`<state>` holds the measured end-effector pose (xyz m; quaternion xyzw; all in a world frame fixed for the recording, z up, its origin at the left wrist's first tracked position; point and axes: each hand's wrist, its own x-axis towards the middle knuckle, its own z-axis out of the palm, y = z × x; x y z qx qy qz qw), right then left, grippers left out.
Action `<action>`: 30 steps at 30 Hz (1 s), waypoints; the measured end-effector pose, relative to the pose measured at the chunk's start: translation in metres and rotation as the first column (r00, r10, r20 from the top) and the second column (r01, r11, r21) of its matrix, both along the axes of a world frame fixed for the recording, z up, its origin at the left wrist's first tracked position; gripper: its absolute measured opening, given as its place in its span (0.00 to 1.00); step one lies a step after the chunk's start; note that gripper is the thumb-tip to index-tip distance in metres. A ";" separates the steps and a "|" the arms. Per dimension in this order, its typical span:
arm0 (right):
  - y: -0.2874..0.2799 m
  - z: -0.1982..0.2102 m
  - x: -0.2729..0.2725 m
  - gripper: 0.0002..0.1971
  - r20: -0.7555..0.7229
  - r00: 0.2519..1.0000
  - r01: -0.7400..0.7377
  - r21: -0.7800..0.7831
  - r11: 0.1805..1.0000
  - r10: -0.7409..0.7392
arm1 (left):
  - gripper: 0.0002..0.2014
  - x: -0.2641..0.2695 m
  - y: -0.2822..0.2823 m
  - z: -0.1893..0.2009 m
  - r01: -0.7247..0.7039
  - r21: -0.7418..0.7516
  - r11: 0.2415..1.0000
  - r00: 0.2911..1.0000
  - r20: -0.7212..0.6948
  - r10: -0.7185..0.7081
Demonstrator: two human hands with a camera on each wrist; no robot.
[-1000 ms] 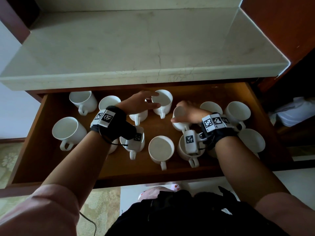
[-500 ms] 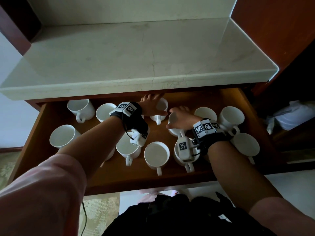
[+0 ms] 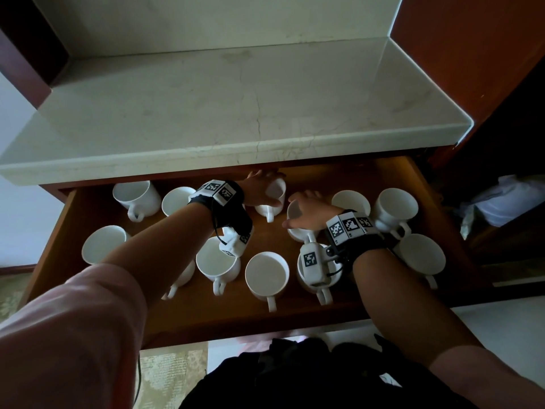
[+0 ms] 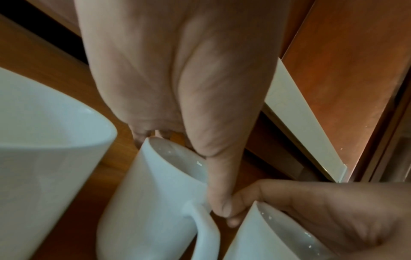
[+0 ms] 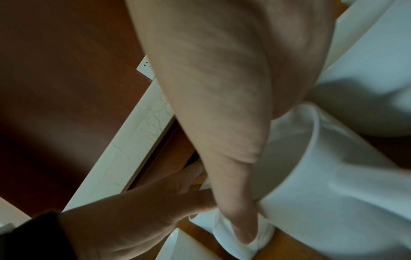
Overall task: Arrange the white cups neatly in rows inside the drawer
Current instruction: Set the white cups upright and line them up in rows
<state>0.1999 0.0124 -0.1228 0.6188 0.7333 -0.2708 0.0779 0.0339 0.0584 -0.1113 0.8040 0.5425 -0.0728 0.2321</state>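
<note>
Dim room, light falling softly from about twelve o'clock onto the pale countertop; the drawer sits shadowed. Edges bend wide-angle. Both wrist views are soft, smeared, close-up blurred.

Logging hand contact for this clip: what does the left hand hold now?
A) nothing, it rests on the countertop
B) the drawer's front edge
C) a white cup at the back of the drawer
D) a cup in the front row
C: the left hand grips the white cup at the back of the drawer, thumb over its rim.
</note>
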 end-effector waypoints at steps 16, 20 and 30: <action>-0.001 0.000 -0.001 0.38 -0.004 1.000 -0.002 0.000 1.000 0.002 | 0.40 -0.001 -0.001 0.007 0.020 0.024 1.000 1.000 -0.022 -0.020; -0.001 0.000 -0.001 0.40 0.003 1.000 0.003 -0.004 1.000 -0.003 | 0.41 -0.004 -0.003 0.007 0.062 0.006 0.998 0.996 -0.061 -0.062; -0.002 0.003 0.000 0.41 0.007 1.000 0.000 -0.009 1.000 0.000 | 0.42 -0.013 -0.014 0.003 0.120 0.000 0.993 0.985 -0.124 -0.119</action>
